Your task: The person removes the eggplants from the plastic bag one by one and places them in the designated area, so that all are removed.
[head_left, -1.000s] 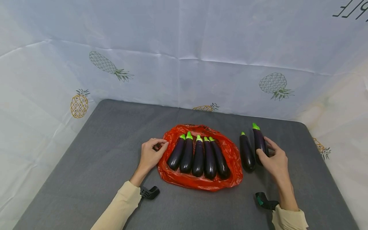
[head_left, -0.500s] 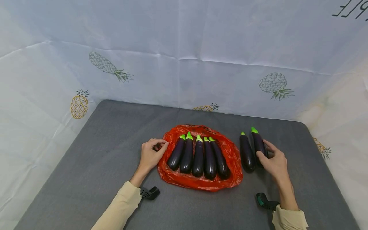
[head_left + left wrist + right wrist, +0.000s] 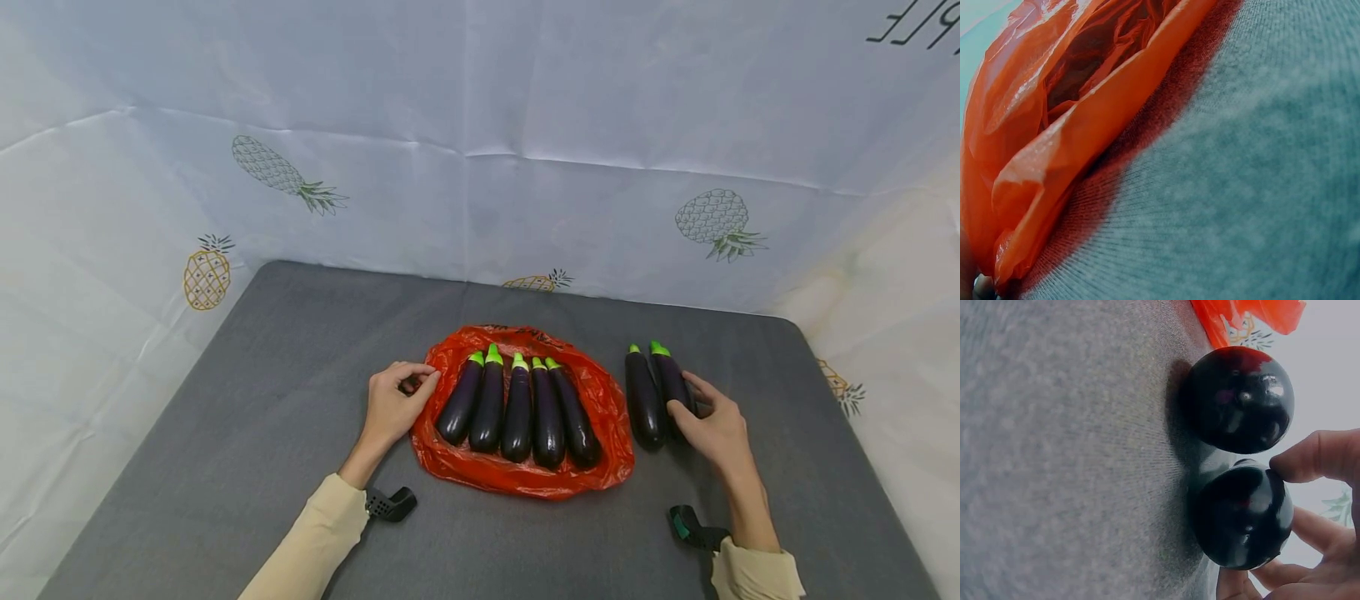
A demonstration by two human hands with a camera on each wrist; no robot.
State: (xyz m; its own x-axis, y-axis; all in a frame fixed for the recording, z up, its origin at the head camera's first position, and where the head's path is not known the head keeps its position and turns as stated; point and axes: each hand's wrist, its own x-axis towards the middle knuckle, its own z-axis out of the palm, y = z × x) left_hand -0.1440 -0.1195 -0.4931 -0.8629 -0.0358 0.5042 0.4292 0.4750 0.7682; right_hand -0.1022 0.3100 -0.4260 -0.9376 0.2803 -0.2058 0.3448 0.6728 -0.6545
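A red plastic bag (image 3: 525, 485) lies on the table with its mouth spread wide. Several dark purple eggplants (image 3: 517, 417) with green stems rest side by side inside it. My left hand (image 3: 396, 396) pinches the bag's left rim between thumb and fingers; in the left wrist view the plastic (image 3: 1104, 115) gathers toward the lower left corner. Right of the bag, my right hand (image 3: 718, 425) grips an eggplant (image 3: 670, 375), thumb on its near side and fingers round the far side. Another eggplant (image 3: 643, 400) lies just left of it, between it and the bag.
The grey cloth-covered table (image 3: 262, 400) has rounded back corners. Behind it hangs a pale curtain (image 3: 450, 217) printed with pineapples. A black wrist mount (image 3: 392, 504) sticks out from the left sleeve, a second mount (image 3: 696, 527) from the right one.
The eggplant in my right hand has come down toward me and slightly left, closing the gap to the loose eggplant beside it. My left hand and the bag have stayed put.
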